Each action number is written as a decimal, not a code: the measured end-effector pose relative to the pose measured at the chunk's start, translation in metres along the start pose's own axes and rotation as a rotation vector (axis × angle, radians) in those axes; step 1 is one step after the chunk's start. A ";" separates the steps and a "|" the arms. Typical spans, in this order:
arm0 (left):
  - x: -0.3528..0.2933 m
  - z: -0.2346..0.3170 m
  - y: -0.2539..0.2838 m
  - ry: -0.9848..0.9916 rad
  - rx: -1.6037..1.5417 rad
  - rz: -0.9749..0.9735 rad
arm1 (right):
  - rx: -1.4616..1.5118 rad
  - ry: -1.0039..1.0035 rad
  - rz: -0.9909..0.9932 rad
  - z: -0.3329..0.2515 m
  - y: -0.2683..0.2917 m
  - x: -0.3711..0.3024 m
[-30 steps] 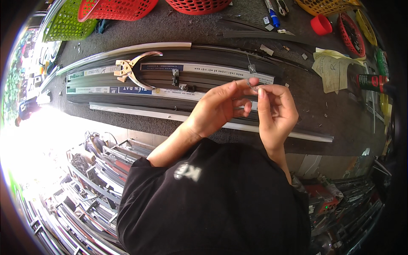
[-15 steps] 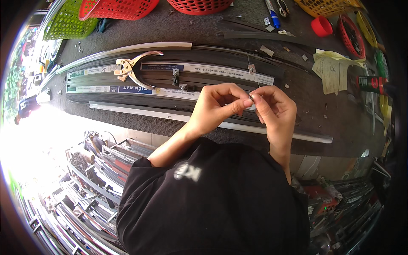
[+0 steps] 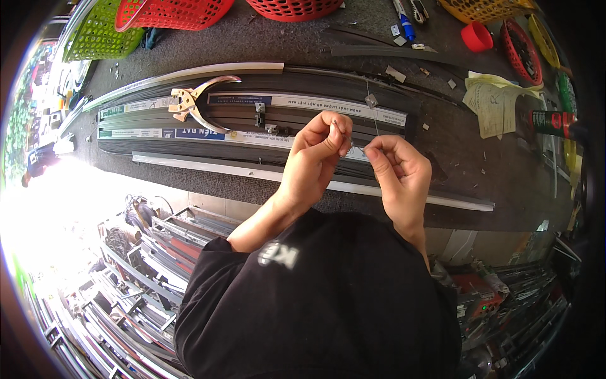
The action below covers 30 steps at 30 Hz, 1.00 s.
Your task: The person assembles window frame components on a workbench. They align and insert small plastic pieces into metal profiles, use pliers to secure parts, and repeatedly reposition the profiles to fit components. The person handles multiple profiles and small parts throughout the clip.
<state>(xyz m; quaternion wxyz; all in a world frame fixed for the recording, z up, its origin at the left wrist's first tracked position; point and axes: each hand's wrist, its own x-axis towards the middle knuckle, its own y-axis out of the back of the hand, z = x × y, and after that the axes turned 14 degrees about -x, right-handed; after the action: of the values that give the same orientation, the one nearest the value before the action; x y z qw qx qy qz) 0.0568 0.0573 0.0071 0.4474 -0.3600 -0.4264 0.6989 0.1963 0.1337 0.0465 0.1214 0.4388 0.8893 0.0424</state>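
My left hand is closed in a pinch above the strips. What its fingertips hold is too small to make out. To its right, my right hand pinches a thin cord between thumb and forefinger. The cord runs up from there to a small square metal piece lying over the labelled strips. A short gap separates the two hands, and a fine bit of cord seems to cross it. Left of my hands, pliers with gold-coloured handles lie spread on dark strips. Small metal fittings sit beside them.
Red, green and yellow baskets line the far edge. Paper sheets, a dark can and a red cup stand right. A long pale strip crosses in front; metal profiles fill a rack lower left.
My hands have parted from touching fingertips. The left has turned and lifted slightly away, while the right has shifted a little down and left with the cord.
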 end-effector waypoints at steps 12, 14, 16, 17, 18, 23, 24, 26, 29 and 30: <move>-0.008 0.153 0.001 -0.049 1.478 -0.172 | -1.016 -0.055 0.284 0.038 0.104 0.054; -0.018 0.142 -0.008 0.118 2.021 0.004 | -1.058 0.051 0.309 0.055 0.110 0.061; -0.005 0.110 -0.013 -0.105 1.933 -0.067 | -1.065 0.163 0.325 0.069 0.110 0.069; 0.007 0.090 -0.013 -0.177 1.806 -0.050 | -1.021 0.225 0.324 0.074 0.110 0.070; 0.019 0.067 -0.014 -0.291 1.705 -0.051 | -1.063 0.221 0.314 0.077 0.112 0.070; 0.052 0.012 -0.021 -0.324 1.764 -0.148 | -1.188 0.199 0.502 0.083 0.138 0.061; 0.052 0.009 -0.023 -0.296 1.759 -0.148 | -1.185 0.252 0.604 0.084 0.150 0.058; 0.052 0.012 -0.023 -0.350 1.775 -0.126 | -1.153 0.126 0.767 0.084 0.179 0.048; 0.055 0.027 -0.016 -0.405 1.817 -0.069 | -1.233 0.096 0.850 0.091 0.224 0.032; 0.057 0.034 -0.011 -0.424 1.833 -0.047 | -1.248 0.059 0.866 0.096 0.236 0.027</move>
<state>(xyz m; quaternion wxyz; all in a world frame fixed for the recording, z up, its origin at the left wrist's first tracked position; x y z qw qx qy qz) 0.0111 0.1034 0.0234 0.4834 0.2759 0.2102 0.8038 0.3863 0.2967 -0.0087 0.2958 0.5972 0.4516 0.5933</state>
